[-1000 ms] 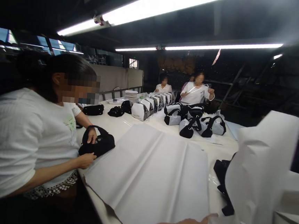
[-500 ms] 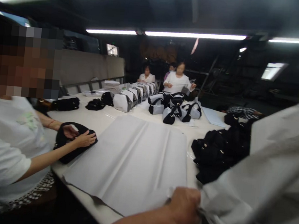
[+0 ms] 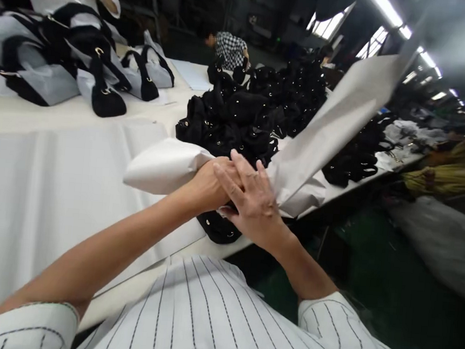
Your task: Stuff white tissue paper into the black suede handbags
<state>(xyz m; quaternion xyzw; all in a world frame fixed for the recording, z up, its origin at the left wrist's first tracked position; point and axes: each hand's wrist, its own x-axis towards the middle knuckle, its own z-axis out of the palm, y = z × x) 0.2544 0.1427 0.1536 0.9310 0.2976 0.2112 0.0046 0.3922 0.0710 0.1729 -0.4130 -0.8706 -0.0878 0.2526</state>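
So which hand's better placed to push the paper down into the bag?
Probably the right hand: it lies open over the left hand, which grips the paper above the black bag.
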